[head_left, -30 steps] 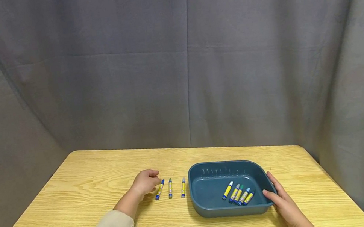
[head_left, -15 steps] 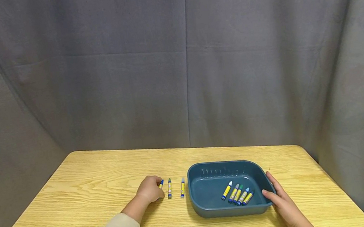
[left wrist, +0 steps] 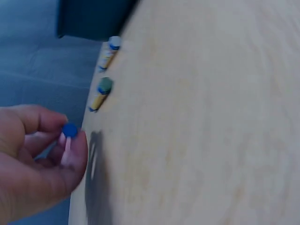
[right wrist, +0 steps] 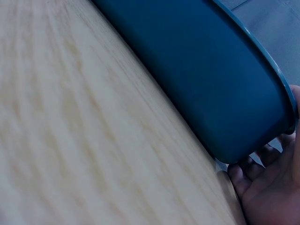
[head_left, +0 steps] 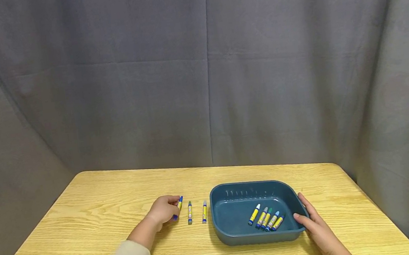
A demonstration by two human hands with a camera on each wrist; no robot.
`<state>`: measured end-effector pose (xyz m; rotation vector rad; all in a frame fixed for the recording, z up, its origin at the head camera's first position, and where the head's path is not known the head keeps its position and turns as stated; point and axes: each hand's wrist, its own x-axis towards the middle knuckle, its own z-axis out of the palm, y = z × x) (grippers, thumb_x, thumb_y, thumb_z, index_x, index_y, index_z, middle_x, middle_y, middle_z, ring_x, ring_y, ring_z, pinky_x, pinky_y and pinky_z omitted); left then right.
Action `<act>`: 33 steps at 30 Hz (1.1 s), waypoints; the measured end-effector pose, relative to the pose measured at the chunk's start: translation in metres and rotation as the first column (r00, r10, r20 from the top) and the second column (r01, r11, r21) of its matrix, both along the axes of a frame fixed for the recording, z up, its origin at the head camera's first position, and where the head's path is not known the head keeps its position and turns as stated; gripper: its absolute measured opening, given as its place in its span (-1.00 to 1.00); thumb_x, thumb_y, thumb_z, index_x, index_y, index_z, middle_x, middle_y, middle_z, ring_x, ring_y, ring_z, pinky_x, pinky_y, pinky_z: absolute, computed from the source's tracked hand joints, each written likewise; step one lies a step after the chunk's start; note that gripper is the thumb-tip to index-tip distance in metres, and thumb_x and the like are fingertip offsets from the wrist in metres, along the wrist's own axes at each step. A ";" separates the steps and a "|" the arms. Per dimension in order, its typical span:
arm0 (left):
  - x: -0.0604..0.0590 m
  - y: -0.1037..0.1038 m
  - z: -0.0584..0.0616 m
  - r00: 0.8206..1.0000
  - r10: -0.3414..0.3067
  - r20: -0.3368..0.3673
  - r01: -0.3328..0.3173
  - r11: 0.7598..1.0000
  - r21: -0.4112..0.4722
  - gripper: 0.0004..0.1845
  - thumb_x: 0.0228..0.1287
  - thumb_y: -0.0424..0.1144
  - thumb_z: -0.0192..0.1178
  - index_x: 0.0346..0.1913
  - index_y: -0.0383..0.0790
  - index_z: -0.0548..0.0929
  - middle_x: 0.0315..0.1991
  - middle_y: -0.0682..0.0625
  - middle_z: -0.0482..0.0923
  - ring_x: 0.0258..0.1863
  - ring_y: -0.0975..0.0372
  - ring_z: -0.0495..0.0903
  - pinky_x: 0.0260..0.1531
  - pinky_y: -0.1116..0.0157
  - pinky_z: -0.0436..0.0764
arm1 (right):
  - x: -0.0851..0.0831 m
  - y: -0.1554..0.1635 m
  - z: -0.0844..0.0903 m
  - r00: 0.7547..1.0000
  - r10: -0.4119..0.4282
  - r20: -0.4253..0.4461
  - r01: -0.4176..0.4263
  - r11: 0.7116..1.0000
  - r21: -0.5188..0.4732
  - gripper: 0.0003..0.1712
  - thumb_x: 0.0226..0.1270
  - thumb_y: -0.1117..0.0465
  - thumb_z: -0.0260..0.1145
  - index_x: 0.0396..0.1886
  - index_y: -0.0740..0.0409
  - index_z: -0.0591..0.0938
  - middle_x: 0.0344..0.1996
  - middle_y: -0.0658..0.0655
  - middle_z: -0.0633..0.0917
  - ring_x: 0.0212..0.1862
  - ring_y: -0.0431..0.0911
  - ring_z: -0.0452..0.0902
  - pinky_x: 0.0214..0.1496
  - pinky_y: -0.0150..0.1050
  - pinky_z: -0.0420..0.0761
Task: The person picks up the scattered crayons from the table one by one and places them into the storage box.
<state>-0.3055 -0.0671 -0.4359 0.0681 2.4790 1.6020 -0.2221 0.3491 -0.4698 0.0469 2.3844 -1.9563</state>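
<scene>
Crayon [head_left: 177, 207] in left hand [head_left: 164, 209], long axis front-back, tip away.

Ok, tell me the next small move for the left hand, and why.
Probably lift the blue crayon and carry it over into the teal tray. The left hand already pinches it, five crayons lie in the tray, and the right hand rests against the tray's rim.

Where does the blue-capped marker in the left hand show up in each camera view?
Head: marker at the left hand's fingertips, left end of the row beside the bin.
Left wrist: only its blue cap shows, pinched at lower left.
Right wrist: not in view; just the bin wall and the right hand.
Shared landmark: the bin, a dark corner in the left wrist view.
</scene>
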 end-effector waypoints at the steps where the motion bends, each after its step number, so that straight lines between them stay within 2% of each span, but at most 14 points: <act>1: -0.001 0.000 0.001 1.000 0.003 0.019 -0.004 0.999 0.053 -0.44 0.16 -0.56 0.09 0.29 -0.49 0.43 -0.05 -0.18 0.51 -0.30 0.21 0.42 -0.40 0.37 0.50 | 0.000 0.000 0.000 1.000 0.000 -0.005 0.000 1.000 -0.004 -0.10 0.49 0.15 0.06 0.60 0.03 -0.25 0.58 0.21 -0.30 0.57 0.24 -0.36 0.01 -0.78 0.22; 5: -0.003 0.001 0.005 0.997 -0.025 0.077 0.005 0.970 0.244 -0.42 0.17 -0.54 0.11 0.33 -0.45 0.41 0.02 -0.17 0.47 -0.25 0.22 0.47 -0.28 0.32 0.61 | 0.000 0.000 0.000 1.000 -0.005 -0.018 0.005 1.000 -0.022 -0.11 0.49 0.17 0.05 0.59 0.06 -0.24 0.58 0.22 -0.29 0.56 0.24 -0.35 -0.01 -0.79 0.22; 8: -0.005 0.005 0.009 0.994 -0.055 0.092 0.022 0.944 0.329 -0.42 0.21 -0.54 0.09 0.34 -0.45 0.39 0.09 -0.20 0.42 -0.15 0.19 0.52 -0.18 0.30 0.66 | 0.001 0.000 -0.001 1.000 -0.003 -0.016 0.002 1.000 -0.024 -0.11 0.49 0.16 0.05 0.59 0.06 -0.25 0.58 0.22 -0.30 0.56 0.25 -0.35 -0.02 -0.79 0.22; 11: -0.008 0.013 0.013 0.992 -0.081 0.101 0.036 0.922 0.386 -0.44 0.25 -0.55 0.06 0.35 -0.46 0.37 0.06 -0.17 0.42 -0.13 0.16 0.54 -0.17 0.32 0.67 | 0.001 0.001 -0.001 1.000 0.001 -0.009 -0.001 1.000 -0.011 -0.11 0.49 0.15 0.05 0.60 0.04 -0.25 0.58 0.21 -0.31 0.57 0.25 -0.37 -0.01 -0.79 0.22; 14: -0.010 0.023 0.018 0.989 -0.100 0.105 0.048 0.908 0.417 -0.45 0.26 -0.55 0.06 0.34 -0.46 0.38 -0.05 -0.10 0.42 -0.17 0.18 0.54 -0.15 0.30 0.69 | 0.001 0.001 0.000 1.000 -0.001 0.005 0.001 1.000 0.001 -0.10 0.49 0.13 0.05 0.60 0.00 -0.25 0.58 0.17 -0.32 0.57 0.23 -0.39 0.00 -0.78 0.22; 20: -0.010 0.051 0.030 0.985 -0.146 0.091 0.093 0.897 0.432 -0.48 0.25 -0.56 0.08 0.31 -0.47 0.42 -0.09 -0.13 0.45 -0.21 0.20 0.53 0.00 0.10 0.68 | 0.001 -0.001 0.000 1.000 -0.003 -0.007 0.003 1.000 -0.002 -0.11 0.49 0.15 0.05 0.60 0.02 -0.24 0.58 0.19 -0.31 0.57 0.24 -0.37 0.00 -0.79 0.21; 26: -0.007 0.083 0.040 0.975 -0.195 0.104 0.132 0.892 0.432 -0.51 0.25 -0.58 0.12 0.27 -0.47 0.46 -0.20 -0.05 0.44 -0.20 0.20 0.54 -0.04 0.12 0.69 | 0.001 -0.004 -0.001 1.000 -0.007 -0.014 0.007 1.000 -0.003 -0.12 0.49 0.14 0.06 0.60 0.02 -0.22 0.58 0.19 -0.31 0.57 0.23 -0.40 0.07 -0.79 0.18; 28: -0.005 0.092 0.042 0.972 -0.210 0.105 0.147 0.892 0.427 -0.51 0.23 -0.59 0.13 0.26 -0.47 0.48 -0.22 -0.04 0.44 -0.21 0.20 0.54 -0.04 0.11 0.69 | 0.001 -0.004 0.000 1.000 -0.008 -0.015 0.008 1.000 -0.008 -0.12 0.49 0.14 0.06 0.60 0.01 -0.22 0.59 0.17 -0.31 0.57 0.21 -0.42 0.32 -0.66 0.12; 30: -0.004 0.101 0.044 0.970 -0.217 0.106 0.156 0.897 0.413 -0.50 0.20 -0.61 0.14 0.26 -0.46 0.49 -0.21 -0.05 0.47 -0.20 0.19 0.57 -0.04 0.10 0.69 | 0.000 -0.005 0.001 1.000 -0.010 -0.015 0.010 1.000 -0.010 -0.12 0.48 0.15 0.06 0.60 0.01 -0.22 0.59 0.15 -0.31 0.57 0.21 -0.45 0.54 -0.36 -0.01; 31: -0.003 0.106 0.045 0.970 -0.220 0.107 0.160 0.901 0.404 -0.49 0.19 -0.61 0.14 0.25 -0.46 0.50 -0.21 -0.05 0.48 -0.21 0.19 0.58 -0.04 0.09 0.69 | 0.000 -0.005 0.001 1.000 -0.010 -0.016 0.010 1.000 -0.010 -0.12 0.48 0.15 0.06 0.60 0.01 -0.22 0.59 0.14 -0.32 0.57 0.21 -0.47 0.60 -0.18 -0.10; 33: -0.002 0.115 0.044 0.969 -0.225 0.106 0.169 0.909 0.381 -0.49 0.17 -0.62 0.15 0.24 -0.46 0.51 -0.19 -0.06 0.51 -0.22 0.19 0.58 -0.05 0.08 0.69 | -0.001 -0.005 0.002 1.000 -0.012 -0.018 0.011 1.000 -0.013 -0.11 0.48 0.17 0.06 0.60 0.03 -0.22 0.59 0.14 -0.32 0.57 0.21 -0.50 0.56 0.18 -0.24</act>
